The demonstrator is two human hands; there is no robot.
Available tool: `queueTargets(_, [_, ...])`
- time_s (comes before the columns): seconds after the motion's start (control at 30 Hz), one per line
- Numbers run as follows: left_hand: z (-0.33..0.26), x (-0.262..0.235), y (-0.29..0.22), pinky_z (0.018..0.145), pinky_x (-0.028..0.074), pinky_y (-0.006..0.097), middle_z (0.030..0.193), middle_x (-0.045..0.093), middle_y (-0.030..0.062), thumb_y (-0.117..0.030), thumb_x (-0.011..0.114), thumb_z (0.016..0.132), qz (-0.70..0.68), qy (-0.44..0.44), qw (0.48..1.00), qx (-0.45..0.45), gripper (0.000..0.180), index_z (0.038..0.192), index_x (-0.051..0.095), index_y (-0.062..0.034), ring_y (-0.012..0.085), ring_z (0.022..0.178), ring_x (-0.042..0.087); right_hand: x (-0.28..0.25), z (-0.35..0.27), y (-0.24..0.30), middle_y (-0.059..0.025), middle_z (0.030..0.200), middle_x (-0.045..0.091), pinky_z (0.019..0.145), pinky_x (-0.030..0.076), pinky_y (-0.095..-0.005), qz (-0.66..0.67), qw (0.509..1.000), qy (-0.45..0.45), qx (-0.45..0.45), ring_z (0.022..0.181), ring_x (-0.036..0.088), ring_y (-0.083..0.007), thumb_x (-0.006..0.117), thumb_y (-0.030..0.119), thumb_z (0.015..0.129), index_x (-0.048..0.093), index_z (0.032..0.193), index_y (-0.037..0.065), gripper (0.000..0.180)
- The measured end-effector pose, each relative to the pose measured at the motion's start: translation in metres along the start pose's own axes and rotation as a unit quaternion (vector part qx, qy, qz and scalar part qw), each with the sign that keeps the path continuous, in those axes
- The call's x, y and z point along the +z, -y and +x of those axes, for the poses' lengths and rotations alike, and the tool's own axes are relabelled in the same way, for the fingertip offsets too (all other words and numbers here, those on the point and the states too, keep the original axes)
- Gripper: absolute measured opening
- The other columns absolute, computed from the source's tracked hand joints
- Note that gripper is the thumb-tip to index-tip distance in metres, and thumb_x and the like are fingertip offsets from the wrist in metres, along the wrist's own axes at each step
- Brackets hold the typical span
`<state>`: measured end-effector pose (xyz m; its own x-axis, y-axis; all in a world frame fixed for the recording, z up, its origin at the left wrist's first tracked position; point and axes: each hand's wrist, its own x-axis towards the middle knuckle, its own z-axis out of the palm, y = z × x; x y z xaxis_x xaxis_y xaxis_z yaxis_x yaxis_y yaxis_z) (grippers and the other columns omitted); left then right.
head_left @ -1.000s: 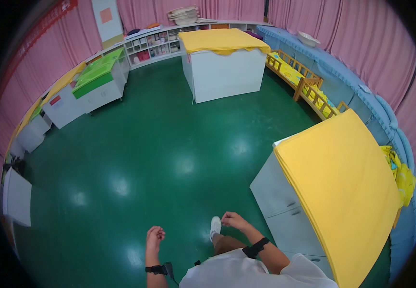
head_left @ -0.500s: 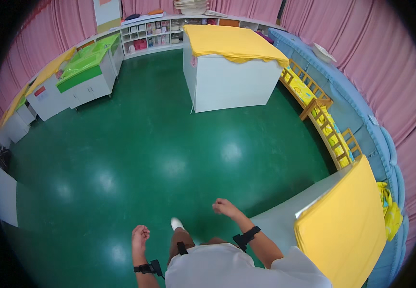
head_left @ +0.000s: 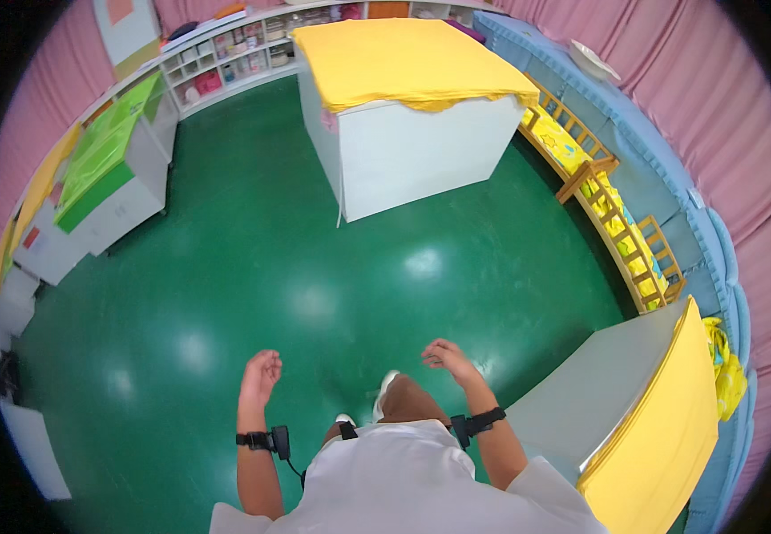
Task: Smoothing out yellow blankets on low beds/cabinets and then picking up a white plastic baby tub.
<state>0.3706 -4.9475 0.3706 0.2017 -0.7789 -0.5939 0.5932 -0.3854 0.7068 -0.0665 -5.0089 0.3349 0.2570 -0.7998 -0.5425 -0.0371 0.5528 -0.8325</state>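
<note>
My left hand is held out over the green floor, its fingers loosely bent, and nothing shows in it. A short way to the right, my right hand is also in the air with half-curled fingers and no thing visible in it. Neither hand touches any furniture. Nearest to the right arm is a white cabinet with a yellow cloth over its top. Black straps with small devices go round both forearms. Between my arms, my white shoes step on the floor.
Ahead stands a white block-shaped unit under a yellow cloth. Green-topped cabinets line the left. Low shelves run along the back. Wooden-railed cots with yellow bedding and blue padded furniture edge the right.
I have moved forward: the white unit and the left cabinets look nearer. My left hand has risen in view, my right hand has shifted right, and the other foot is now in front.
</note>
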Motion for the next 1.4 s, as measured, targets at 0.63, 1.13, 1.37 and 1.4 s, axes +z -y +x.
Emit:
queueTargets(0.63, [0.417, 0.448, -0.172, 0.09, 0.045, 0.028, 0.122, 0.055, 0.0155, -0.022, 0.048, 0.093, -0.075, 0.201, 0.977, -0.007, 0.039, 0.122, 0.049, 0.0044, 0.0198, 0.108, 0.055, -0.249, 0.423, 0.355, -0.008, 0.088, 0.062, 0.078, 0.047, -0.0331, 0.189, 0.98, -0.019, -0.056, 0.082, 0.059, -0.0191, 0.05, 0.028, 0.09, 0.056, 0.093, 0.003, 0.026])
queueTargets(1.13, [0.698, 0.644, -0.228, 0.106, 0.035, 0.038, 0.134, 0.041, 0.0218, -0.019, 0.049, 0.093, -0.192, 0.187, 0.958, -0.097, 0.047, 0.128, 0.036, 0.0087, 0.0295, 0.127, 0.04, -0.29, 0.756, 0.556, -0.0258, 0.143, 0.021, 0.108, 0.028, -0.0451, 0.447, 0.893, -0.037, -0.041, 0.13, 0.031, -0.0362, 0.046, 0.033, 0.093, 0.004, 0.141, -0.005, 0.074])
queueTargets(1.37, [0.726, 0.681, -0.215, 0.103, 0.037, 0.039, 0.126, 0.047, 0.0204, -0.022, 0.053, 0.091, -0.247, 0.051, 0.966, -0.048, 0.041, 0.119, 0.043, 0.0058, 0.0287, 0.122, 0.044, -0.32, 0.811, 0.578, -0.0255, 0.135, 0.026, 0.106, 0.03, -0.0466, 0.481, 0.868, -0.066, 0.109, 0.127, 0.033, -0.0373, 0.063, 0.032, 0.085, 0.018, 0.135, -0.002, 0.076])
queueTargets(1.4, [0.726, 0.688, -0.213, 0.103, 0.037, 0.039, 0.126, 0.047, 0.0204, -0.022, 0.053, 0.091, -0.25, 0.041, 0.966, -0.045, 0.041, 0.119, 0.043, 0.0058, 0.0287, 0.122, 0.044, -0.324, 0.813, 0.583, -0.0248, 0.131, 0.028, 0.105, 0.031, -0.0468, 0.483, 0.862, -0.075, 0.133, 0.125, 0.034, -0.0371, 0.066, 0.032, 0.084, 0.023, 0.131, -0.002, 0.072])
